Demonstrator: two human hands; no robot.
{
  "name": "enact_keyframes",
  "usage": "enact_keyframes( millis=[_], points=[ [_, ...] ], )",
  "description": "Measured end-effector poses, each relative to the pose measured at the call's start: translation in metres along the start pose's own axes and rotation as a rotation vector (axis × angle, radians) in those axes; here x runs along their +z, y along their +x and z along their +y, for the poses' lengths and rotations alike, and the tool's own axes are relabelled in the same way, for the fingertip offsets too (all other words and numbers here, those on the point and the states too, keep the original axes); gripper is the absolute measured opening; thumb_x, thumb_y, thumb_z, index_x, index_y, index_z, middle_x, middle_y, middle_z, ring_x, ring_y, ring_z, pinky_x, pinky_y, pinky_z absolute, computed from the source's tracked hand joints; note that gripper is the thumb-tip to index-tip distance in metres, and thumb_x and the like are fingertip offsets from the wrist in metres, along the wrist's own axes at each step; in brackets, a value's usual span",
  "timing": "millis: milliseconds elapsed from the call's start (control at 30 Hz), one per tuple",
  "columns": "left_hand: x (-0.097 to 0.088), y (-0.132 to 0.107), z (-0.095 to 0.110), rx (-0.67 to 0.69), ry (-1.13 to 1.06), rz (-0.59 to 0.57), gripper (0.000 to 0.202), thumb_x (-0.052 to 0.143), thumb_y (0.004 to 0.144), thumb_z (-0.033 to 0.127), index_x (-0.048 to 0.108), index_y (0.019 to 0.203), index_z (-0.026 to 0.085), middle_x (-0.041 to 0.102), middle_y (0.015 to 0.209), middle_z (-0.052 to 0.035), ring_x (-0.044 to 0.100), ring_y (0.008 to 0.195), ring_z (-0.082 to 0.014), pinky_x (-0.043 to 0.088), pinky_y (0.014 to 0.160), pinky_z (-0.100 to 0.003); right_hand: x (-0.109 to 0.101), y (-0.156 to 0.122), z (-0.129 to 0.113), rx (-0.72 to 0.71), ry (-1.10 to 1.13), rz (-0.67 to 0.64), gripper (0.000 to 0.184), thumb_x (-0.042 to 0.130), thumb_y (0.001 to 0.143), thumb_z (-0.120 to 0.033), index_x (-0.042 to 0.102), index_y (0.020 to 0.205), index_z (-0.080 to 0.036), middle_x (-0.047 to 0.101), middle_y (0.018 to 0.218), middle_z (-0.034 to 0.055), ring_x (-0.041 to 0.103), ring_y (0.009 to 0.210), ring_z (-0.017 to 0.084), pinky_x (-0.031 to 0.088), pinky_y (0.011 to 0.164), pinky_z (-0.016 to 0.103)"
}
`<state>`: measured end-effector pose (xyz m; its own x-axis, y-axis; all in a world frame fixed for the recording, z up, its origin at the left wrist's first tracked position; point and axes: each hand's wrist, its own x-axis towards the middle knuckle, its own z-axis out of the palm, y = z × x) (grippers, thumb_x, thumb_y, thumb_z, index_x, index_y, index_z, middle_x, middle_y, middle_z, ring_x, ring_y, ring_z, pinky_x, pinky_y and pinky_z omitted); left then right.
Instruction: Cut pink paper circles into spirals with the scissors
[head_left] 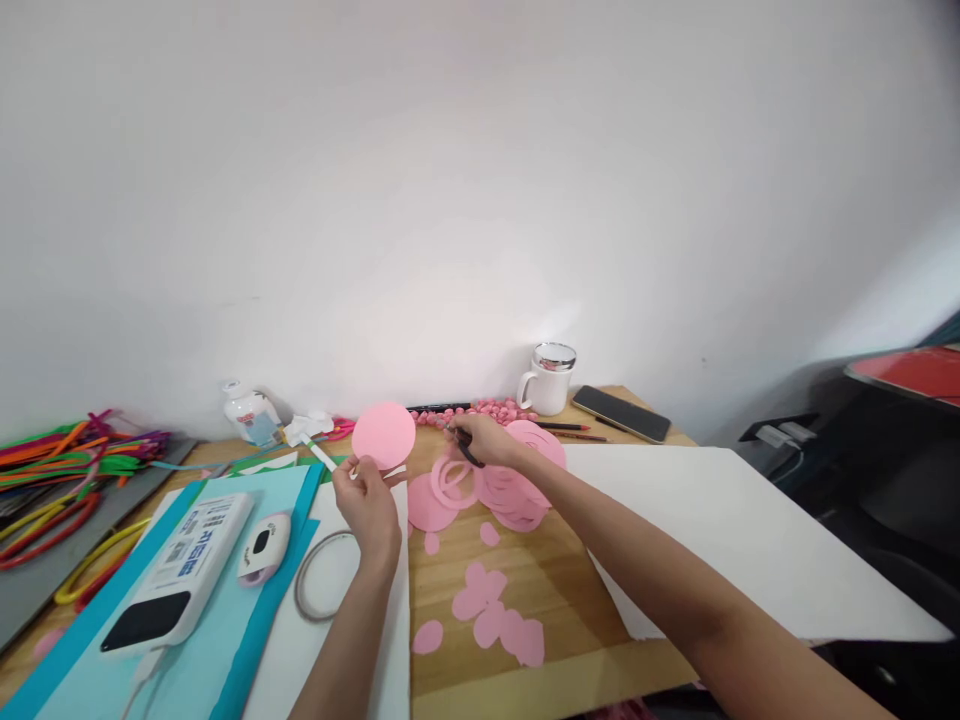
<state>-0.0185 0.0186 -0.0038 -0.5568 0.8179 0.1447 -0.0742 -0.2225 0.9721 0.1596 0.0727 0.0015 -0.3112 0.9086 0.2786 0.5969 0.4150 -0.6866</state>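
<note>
My left hand (369, 505) pinches the lower edge of a round pink paper disc (384, 436), held up above the table. To its right, my right hand (484, 440) is closed round the dark handles of a pair of scissors (469, 447); the blades are mostly hidden or too small to make out. A pink paper ring (456, 484) and a pile of pink paper circles (514, 495) lie below my right hand. Nearer to me, several small pink paper petals (480, 590) are scattered on the wooden table (450, 690).
On the left are a white power bank (184, 570), a small white device (265, 548), a tape roll (328, 575) and coloured pipe cleaners (82, 450). By the wall stand a white bottle (250, 412) and a white mug (550, 380). A phone (622, 413) and white sheet (720, 540) lie right.
</note>
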Motion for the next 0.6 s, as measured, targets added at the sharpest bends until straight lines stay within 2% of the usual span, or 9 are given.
enact_keyframes(
  millis=[67, 133, 233, 333, 433, 600],
  points=[
    [0.001, 0.000, 0.001, -0.013, -0.023, 0.004, 0.020, 0.050, 0.078, 0.030, 0.043, 0.093, 0.018, 0.059, 0.069, 0.0018, 0.064, 0.051, -0.0157, 0.048, 0.042, -0.025, -0.022, 0.003, -0.009, 0.006, 0.054, 0.057, 0.008, 0.060, 0.067, -0.017, 0.056, 0.074, -0.017, 0.058, 0.062, -0.0016, 0.053, 0.057, 0.013, 0.038, 0.051, 0.023],
    [0.002, -0.001, 0.003, -0.039, -0.053, -0.006, 0.020, 0.052, 0.077, 0.029, 0.044, 0.092, 0.018, 0.059, 0.068, 0.0019, 0.064, 0.051, -0.0154, 0.048, 0.043, -0.025, -0.050, 0.003, -0.022, -0.001, 0.099, 0.123, 0.014, 0.061, 0.071, -0.025, 0.054, 0.080, -0.017, 0.059, 0.065, -0.0010, 0.054, 0.058, 0.013, 0.040, 0.052, 0.024],
    [0.003, -0.003, 0.004, -0.076, -0.068, -0.023, 0.020, 0.054, 0.074, 0.026, 0.045, 0.090, 0.018, 0.059, 0.067, 0.0021, 0.063, 0.049, -0.0144, 0.047, 0.041, -0.023, -0.092, -0.003, -0.047, -0.092, 0.301, 0.288, 0.025, 0.069, 0.067, -0.032, 0.052, 0.079, -0.017, 0.060, 0.067, -0.0001, 0.059, 0.061, 0.015, 0.045, 0.057, 0.027],
    [0.003, -0.003, 0.004, -0.105, -0.068, -0.031, 0.019, 0.055, 0.073, 0.025, 0.046, 0.088, 0.018, 0.059, 0.066, 0.0030, 0.061, 0.046, -0.0131, 0.046, 0.040, -0.023, -0.119, -0.011, -0.064, -0.172, 0.390, 0.344, 0.028, 0.073, 0.065, -0.033, 0.053, 0.079, -0.017, 0.058, 0.068, -0.0007, 0.064, 0.068, 0.017, 0.048, 0.065, 0.030],
    [0.002, -0.002, 0.003, -0.123, -0.078, -0.041, 0.018, 0.055, 0.073, 0.024, 0.047, 0.087, 0.018, 0.057, 0.061, 0.0047, 0.060, 0.044, -0.0127, 0.046, 0.039, -0.022, -0.122, -0.016, -0.062, -0.165, 0.310, 0.368, 0.027, 0.073, 0.066, -0.033, 0.054, 0.077, -0.018, 0.057, 0.066, -0.0011, 0.063, 0.069, 0.018, 0.047, 0.061, 0.028],
    [0.003, -0.002, 0.003, -0.121, -0.080, -0.053, 0.020, 0.056, 0.071, 0.024, 0.047, 0.087, 0.017, 0.056, 0.059, 0.0058, 0.061, 0.044, -0.0136, 0.045, 0.038, -0.022, -0.096, -0.026, -0.027, -0.083, 0.094, 0.373, 0.015, 0.066, 0.068, -0.025, 0.055, 0.074, -0.018, 0.059, 0.066, -0.0009, 0.057, 0.061, 0.015, 0.042, 0.057, 0.025]
  ],
)
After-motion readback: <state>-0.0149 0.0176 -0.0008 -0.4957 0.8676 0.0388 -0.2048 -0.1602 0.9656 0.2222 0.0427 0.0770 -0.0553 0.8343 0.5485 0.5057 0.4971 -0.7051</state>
